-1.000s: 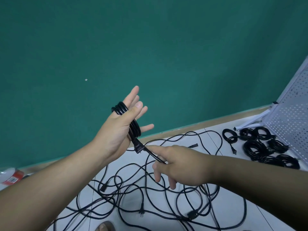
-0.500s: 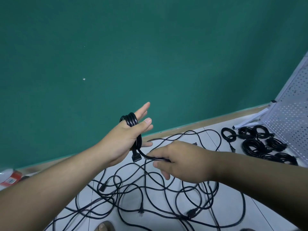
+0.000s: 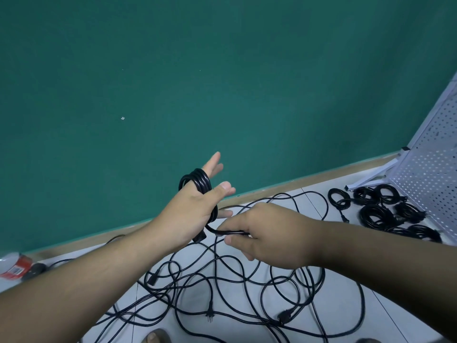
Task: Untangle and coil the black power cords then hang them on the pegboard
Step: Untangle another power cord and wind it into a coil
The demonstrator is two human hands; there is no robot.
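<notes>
A black power cord (image 3: 197, 181) was seen wound in several loops around the left hand (image 3: 190, 214), whose fingers (image 3: 212, 162) were held straight and spread apart, the thumb pressed across the loops. The free end of that cord was pinched between the thumb and forefinger of the right hand (image 3: 267, 236), just beside the left palm, the other right fingers being curled loosely below; a plug on the same cord could be made out under the left hand, touching its heel. Both hands were held above a tangle of loose cords (image 3: 222, 280) spread over the white tiled floor (image 3: 385, 325), where a pronged plug (image 3: 210, 316) and a block connector (image 3: 284, 316) lay among the strands. Further right, a group of coiled cords (image 3: 376, 214) was laid on the floor near the foot of the white pegboard (image 3: 430, 174), which was leaned at a tilt; none was seen hung on it. A green wall (image 3: 222, 70) filled the background, edged below by a wooden skirting (image 3: 309, 179). At the far left edge a red-labelled object (image 3: 14, 268) was partly visible, its print being too blurred for any writing or brand to be read. No other lettering could be made out anywhere.
</notes>
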